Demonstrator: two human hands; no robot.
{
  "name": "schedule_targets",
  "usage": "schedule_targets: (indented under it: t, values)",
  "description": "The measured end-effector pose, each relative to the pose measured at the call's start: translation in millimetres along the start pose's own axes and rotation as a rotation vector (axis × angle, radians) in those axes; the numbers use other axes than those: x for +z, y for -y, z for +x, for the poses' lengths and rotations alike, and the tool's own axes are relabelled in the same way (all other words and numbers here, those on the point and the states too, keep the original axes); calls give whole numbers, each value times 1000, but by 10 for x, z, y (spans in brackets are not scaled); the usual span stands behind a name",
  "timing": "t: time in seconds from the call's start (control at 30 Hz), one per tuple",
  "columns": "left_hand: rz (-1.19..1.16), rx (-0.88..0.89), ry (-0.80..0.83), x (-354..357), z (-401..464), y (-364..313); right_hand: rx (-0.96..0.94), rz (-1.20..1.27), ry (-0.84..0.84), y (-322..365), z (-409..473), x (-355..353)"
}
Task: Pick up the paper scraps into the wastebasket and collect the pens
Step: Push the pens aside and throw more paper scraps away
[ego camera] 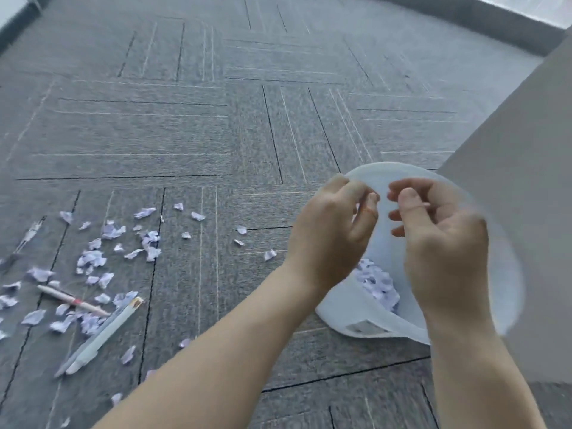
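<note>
A white round wastebasket (365,317) stands on the carpet at the lower right, with several paper scraps (376,281) inside it. My left hand (331,233) and my right hand (442,243) hover side by side over its opening, fingers curled but apart, nothing visible in them. Several pale lilac paper scraps (93,258) lie scattered on the carpet to the left. Among them lie a pink-and-white pen (72,300) and a longer white pen (102,335). Another pen-like object (28,236) lies blurred at the far left.
Grey patterned carpet tiles (216,119) cover the floor. A pale grey panel or furniture side (526,212) rises right behind the wastebasket. A wall base and bright window strip run along the far right top.
</note>
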State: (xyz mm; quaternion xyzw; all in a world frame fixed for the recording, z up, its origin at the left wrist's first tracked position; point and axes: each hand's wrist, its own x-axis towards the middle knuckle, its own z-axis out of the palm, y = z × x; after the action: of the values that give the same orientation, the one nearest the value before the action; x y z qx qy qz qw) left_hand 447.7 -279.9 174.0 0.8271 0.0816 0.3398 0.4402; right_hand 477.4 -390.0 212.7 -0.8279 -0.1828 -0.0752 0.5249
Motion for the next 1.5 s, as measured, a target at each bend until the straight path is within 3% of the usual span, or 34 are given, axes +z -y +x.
schedule_targets:
  t: [0.13,0.23,0.43,0.57,0.7,0.87,1.07,1.23,1.5]
  values:
    - [85,-142,-167,-618,-425,539,-113,208,254,254,-377,828]
    - [235,-349,-224,-1200,-965,1112,-155,114,468,148,-747,1609]
    - [595,-760,-263,-2314,-2138,1963,-329,-268,1095,-247,-1380,3013]
    - [801,-1026,-279,-2876,-2584,2391,-520,-620,1099,-395,-1360,3782]
    - [830,-1205,-230,-3184,-2655,2776,-522,-770,1086,-437,-1145,4372]
    - [810,-1166,-169,-3330,-2460,3200,-590,-584,1152,-343,-1138,4824]
    - [1002,-817,-51,-3190,-2456,3336,-898,-435,1204,-388,-1211,4817]
    - [1000,-790,-5,-3197,-2435,3324,-1044,-471,1322,-283,-1208,5075]
    - [997,-770,114,-3225,-2421,3304,-1125,-284,1462,-605,-1243,4479]
